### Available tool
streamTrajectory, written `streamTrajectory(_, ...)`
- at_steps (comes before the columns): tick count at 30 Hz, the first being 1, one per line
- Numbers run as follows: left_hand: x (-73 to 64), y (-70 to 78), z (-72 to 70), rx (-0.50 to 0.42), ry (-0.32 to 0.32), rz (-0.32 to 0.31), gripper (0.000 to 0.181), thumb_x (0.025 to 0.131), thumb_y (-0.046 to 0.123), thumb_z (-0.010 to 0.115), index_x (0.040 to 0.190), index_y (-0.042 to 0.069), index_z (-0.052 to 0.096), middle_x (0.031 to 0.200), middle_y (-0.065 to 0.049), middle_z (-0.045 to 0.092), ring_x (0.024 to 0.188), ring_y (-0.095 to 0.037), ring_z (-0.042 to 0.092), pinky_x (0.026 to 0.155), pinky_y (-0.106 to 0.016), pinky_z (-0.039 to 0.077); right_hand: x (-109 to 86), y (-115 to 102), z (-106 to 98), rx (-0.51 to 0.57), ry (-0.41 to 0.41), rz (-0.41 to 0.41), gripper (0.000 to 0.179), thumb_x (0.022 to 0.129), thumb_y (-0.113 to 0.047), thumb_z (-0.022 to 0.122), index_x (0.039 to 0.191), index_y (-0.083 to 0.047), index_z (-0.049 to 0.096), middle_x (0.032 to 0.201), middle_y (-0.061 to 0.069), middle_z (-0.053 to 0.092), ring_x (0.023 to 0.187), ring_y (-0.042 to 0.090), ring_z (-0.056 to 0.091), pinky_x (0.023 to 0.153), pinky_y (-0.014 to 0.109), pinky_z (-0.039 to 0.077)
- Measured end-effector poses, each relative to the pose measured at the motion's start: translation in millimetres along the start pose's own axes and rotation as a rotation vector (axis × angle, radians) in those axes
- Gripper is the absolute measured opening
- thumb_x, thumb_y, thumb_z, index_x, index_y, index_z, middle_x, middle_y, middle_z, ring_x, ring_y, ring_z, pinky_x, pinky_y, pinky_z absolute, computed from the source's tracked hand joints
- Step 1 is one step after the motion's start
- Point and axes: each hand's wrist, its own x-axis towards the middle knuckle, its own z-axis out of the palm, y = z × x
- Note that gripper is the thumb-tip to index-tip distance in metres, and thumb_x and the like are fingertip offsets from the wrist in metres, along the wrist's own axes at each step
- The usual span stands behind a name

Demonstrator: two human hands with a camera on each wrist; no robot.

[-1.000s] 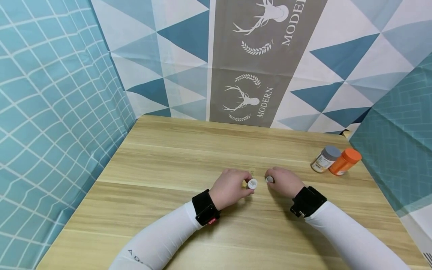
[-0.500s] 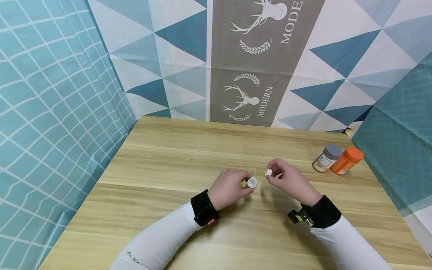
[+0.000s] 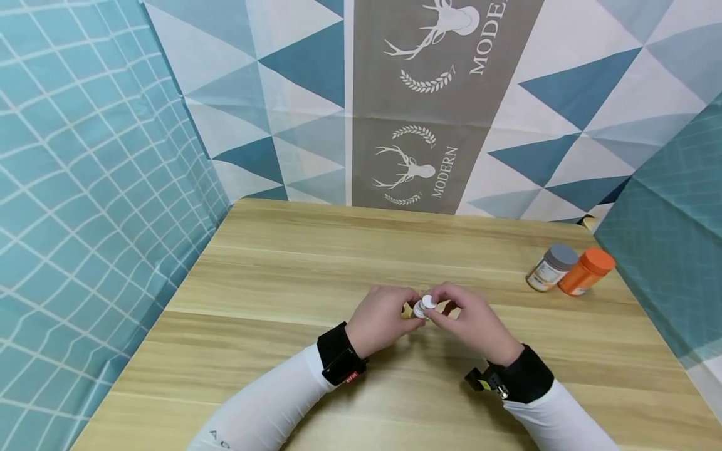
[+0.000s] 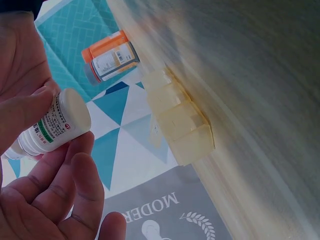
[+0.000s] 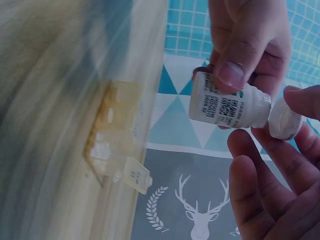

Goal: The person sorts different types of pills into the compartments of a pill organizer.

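Observation:
My left hand (image 3: 380, 321) grips a small white pill bottle (image 4: 57, 122) with printed label, its open neck facing my right hand. My right hand (image 3: 472, 321) pinches a round white cap (image 5: 285, 121) between thumb and fingers. In the right wrist view the cap stands at the bottle's mouth, slightly askew to it. Below both hands, a translucent yellowish pill organizer (image 4: 185, 142) sits on the table. One end lid (image 5: 136, 175) of it hangs open, and white pieces show in that end compartment. In the head view the hands mostly hide the organizer.
At the table's right side stand a grey-capped jar (image 3: 549, 270) and an orange bottle (image 3: 586, 270), side by side. A patterned cloth (image 3: 304, 113) hangs behind the wooden table (image 3: 271, 263), and a blue grid cloth (image 3: 84, 188) lines the left.
My right hand has lifted the white cap from the table, turned it over and carried it left to the bottle's mouth. The left hand keeps holding the bottle in nearly the same spot.

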Motion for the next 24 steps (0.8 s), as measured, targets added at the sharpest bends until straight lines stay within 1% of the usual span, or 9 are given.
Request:
streamTrajectory(3,0.0,1.2,0.9,0.011,0.004,0.011,0.02,0.084,0.034,0.08,0.098,0.024,0.07,0.087,0.02,0.066,0.079,0.003,0.059,0.083,-0.034,0.043,-2.2,3,2,-0.026,-0.012,-0.004,0.014,0.091,-0.02,0.073,0.1,-0.023,0.063,0.102,-0.012,0.067,0.091,0.008,0.061,0.073,0.029,0.053)
streamTrajectory(8,-0.2,1.1,3.1,0.009,0.015,0.022,0.019,0.084,0.031,0.08,0.097,0.024,0.069,0.089,0.02,0.067,0.082,0.001,0.062,0.08,-0.032,0.041,-2.6,7,5,-0.063,-0.007,-0.009,0.014,0.092,-0.023,0.073,0.103,-0.024,0.064,0.102,-0.013,0.067,0.09,0.01,0.063,0.073,0.028,0.052)
streamTrajectory(13,-1.3,0.4,4.2,0.023,0.027,0.03,0.02,0.084,0.031,0.079,0.101,0.024,0.07,0.09,0.018,0.068,0.084,-0.001,0.063,0.083,-0.034,0.043,-1.7,5,8,-0.078,-0.005,-0.043,0.014,0.091,-0.022,0.074,0.102,-0.024,0.066,0.105,-0.013,0.067,0.091,0.007,0.062,0.073,0.028,0.053)
streamTrajectory(17,-2.5,1.0,3.8,0.033,0.025,0.024,0.018,0.085,0.032,0.078,0.099,0.024,0.07,0.088,0.018,0.067,0.083,-0.003,0.064,0.083,-0.035,0.043,-1.8,4,10,-0.085,-0.004,-0.071,0.012,0.09,-0.022,0.074,0.099,-0.025,0.068,0.109,-0.013,0.065,0.094,0.006,0.06,0.072,0.027,0.053)
streamTrajectory(20,-2.8,1.9,3.8,0.034,0.018,0.018,0.017,0.085,0.033,0.078,0.096,0.024,0.069,0.086,0.019,0.067,0.083,-0.004,0.065,0.083,-0.035,0.042,-3.1,5,12,-0.095,0.009,-0.094,0.013,0.089,-0.019,0.075,0.098,-0.025,0.067,0.111,-0.011,0.066,0.095,0.006,0.06,0.071,0.026,0.053)
streamTrajectory(24,-2.1,2.8,4.5,0.028,0.013,0.016,0.017,0.086,0.032,0.078,0.098,0.024,0.07,0.089,0.018,0.068,0.084,-0.004,0.064,0.082,-0.033,0.042,-5.4,8,14,-0.102,0.035,-0.127,0.016,0.087,-0.014,0.077,0.094,-0.025,0.067,0.111,-0.01,0.067,0.095,0.007,0.061,0.071,0.026,0.053)
